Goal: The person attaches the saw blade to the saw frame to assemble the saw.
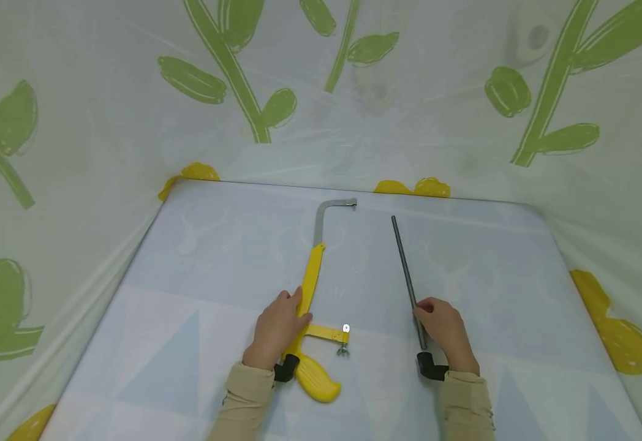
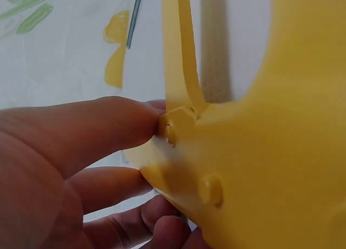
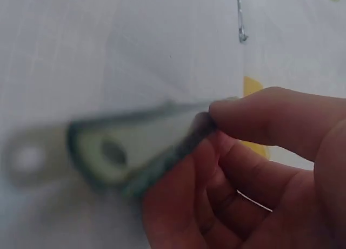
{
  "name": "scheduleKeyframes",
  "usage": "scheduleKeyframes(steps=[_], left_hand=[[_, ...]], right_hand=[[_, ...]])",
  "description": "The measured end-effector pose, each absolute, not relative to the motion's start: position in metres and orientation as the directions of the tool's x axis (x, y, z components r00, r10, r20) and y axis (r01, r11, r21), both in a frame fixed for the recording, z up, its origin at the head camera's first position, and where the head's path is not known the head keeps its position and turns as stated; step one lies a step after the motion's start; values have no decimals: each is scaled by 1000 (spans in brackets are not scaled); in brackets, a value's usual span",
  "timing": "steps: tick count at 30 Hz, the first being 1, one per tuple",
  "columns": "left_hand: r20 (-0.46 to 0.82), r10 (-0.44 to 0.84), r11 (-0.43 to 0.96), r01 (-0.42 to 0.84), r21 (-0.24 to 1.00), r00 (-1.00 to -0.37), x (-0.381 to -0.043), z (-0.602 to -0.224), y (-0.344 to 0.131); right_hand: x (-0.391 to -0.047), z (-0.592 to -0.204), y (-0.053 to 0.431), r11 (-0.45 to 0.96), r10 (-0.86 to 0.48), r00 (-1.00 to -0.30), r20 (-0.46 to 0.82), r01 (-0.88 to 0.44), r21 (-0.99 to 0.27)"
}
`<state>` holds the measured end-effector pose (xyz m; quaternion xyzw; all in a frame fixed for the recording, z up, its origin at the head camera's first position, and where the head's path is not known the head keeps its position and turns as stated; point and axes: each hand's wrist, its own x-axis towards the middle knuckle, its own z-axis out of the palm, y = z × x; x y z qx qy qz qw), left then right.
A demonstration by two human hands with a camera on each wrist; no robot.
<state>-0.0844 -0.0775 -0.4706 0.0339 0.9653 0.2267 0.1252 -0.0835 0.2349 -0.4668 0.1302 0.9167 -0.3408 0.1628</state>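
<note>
A yellow hacksaw frame (image 1: 313, 272) lies lengthwise on the table, its grey metal front arm (image 1: 318, 220) bent to the right at the far end. The yellow handle (image 1: 318, 383) is at the near end, and a short arm with a wing nut (image 1: 343, 350) sticks out to the right. My left hand (image 1: 278, 327) grips the frame just ahead of the handle, thumb on one side and fingers on the other. In my right hand (image 1: 446, 327), thumb and fingers pinch a long thin dark hacksaw blade (image 1: 404, 260). The right wrist view shows a hole (image 3: 113, 152) near the blade's end.
A pale cloth with blue triangles covers the table (image 1: 464, 257). Behind its far edge hangs a light curtain (image 1: 409, 122) printed with green leaves. Black wrist mounts (image 1: 430, 367) sit at both cuffs.
</note>
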Motion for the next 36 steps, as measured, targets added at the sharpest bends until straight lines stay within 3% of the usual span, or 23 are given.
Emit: scheduleKeyframes(steps=[11,19,36], left_hand=[[-241,138,895,17,445,-961,-85,-469,-79],[-247,133,890,6,456,-960,-86,-466,-79],[-260,117,892,-14,451,-959,-87,-470,-81]], right_hand=[[-85,-478,224,483,142,-894,-424,437,-759],[-84,-485,209,339,109,-906,-408,420,-842],[-96,-491,178,330,89,-924,-373,380,-864]])
